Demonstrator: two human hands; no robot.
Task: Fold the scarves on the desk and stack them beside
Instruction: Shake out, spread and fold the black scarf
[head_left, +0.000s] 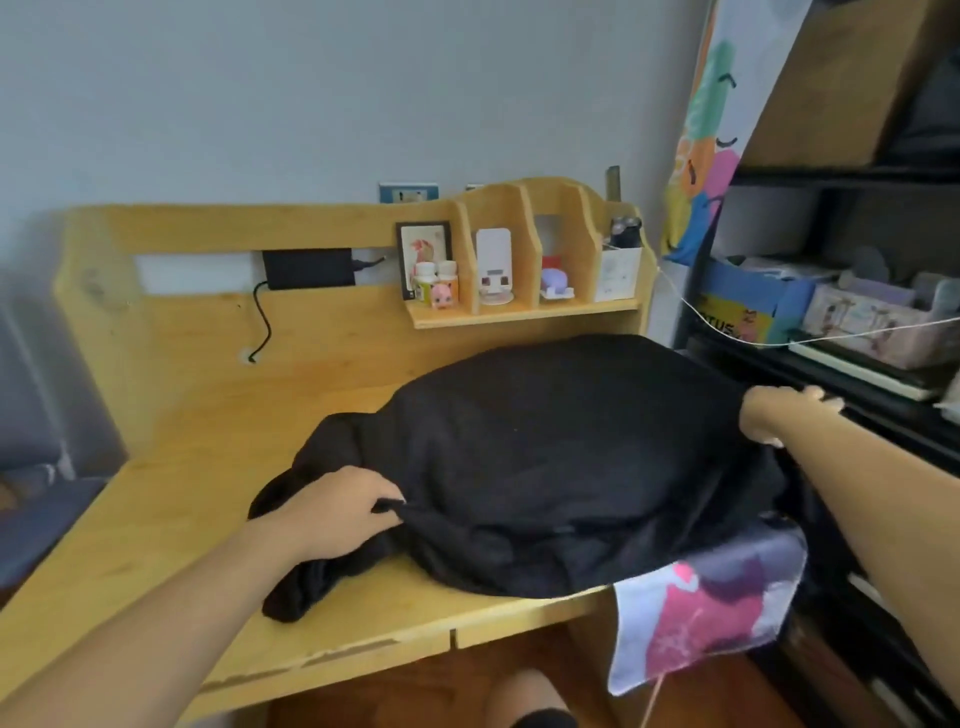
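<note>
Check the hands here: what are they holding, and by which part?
Both hold the black scarf. The left hand pinches a fold near its left end; the right hand grips its far right edge.

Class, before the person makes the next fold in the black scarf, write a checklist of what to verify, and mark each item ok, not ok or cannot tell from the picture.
1. Left hand pinches the black scarf: ok.
2. Right hand grips the scarf's far right edge: ok.
3. Scarf lies flat: not ok, it bulges in the middle and bunches at the left end.
4. Scarf fully on the desk: not ok, its right side spills over the edge.
5. Patterned cloth clear of the fold: not ok, it lies under the scarf.
6. Bare desk to the left for stacking: ok.
</note>
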